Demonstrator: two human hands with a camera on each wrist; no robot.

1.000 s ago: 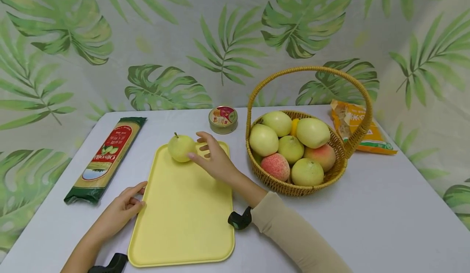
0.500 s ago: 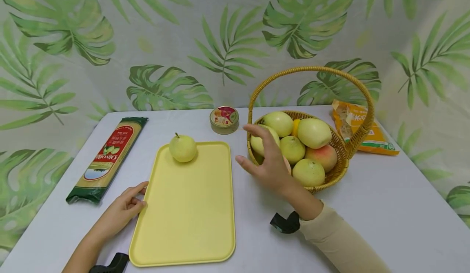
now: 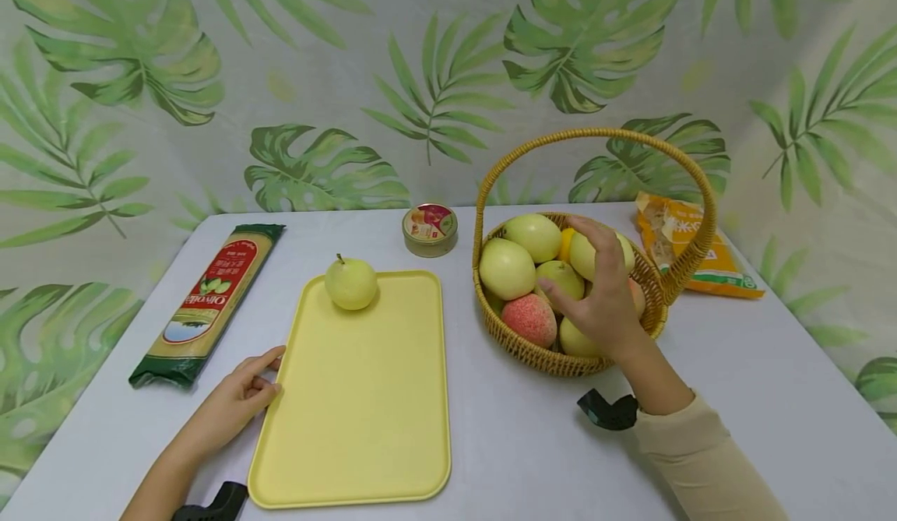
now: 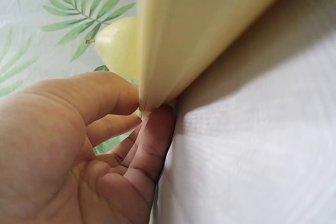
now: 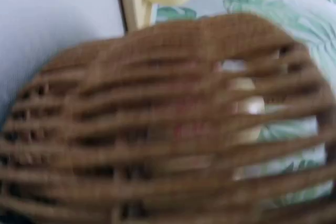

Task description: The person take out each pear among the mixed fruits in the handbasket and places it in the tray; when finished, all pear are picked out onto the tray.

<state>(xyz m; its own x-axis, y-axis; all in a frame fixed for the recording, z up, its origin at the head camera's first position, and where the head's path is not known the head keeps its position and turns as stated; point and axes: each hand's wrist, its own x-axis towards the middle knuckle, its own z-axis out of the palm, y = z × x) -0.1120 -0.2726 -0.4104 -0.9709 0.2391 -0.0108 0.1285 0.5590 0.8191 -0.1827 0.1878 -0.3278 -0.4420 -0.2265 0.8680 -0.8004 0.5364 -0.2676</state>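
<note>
My left hand [image 3: 234, 398] pinches the left rim of a yellow tray [image 3: 350, 427]. In the left wrist view, thumb and fingers meet at the tray's edge [image 4: 176, 40]. A yellow-green pear [image 3: 350, 284], stem up, sits at the tray's far left corner. My right hand [image 3: 606, 299], holding nothing, hovers over a wicker basket [image 3: 546, 360] with thumb and fingers spread. Inside lie several pale green fruits, such as one at the left [image 3: 506, 269], and a red peach [image 3: 530, 320]. The hand partly hides others. In the right wrist view the basket's weave [image 5: 157, 145] is blurred and the hand is out of sight.
A pack of noodles [image 3: 210, 303] lies left of the tray. Behind the tray stands a round tin [image 3: 430, 230]. An orange snack bag [image 3: 694, 248] lies behind the basket at the right. The tall basket handle [image 3: 596, 133] arches over the fruit.
My right hand has moved right, away from the pear on the tray, to over the basket. The pear stays where it was, and my left hand keeps its place on the tray.
</note>
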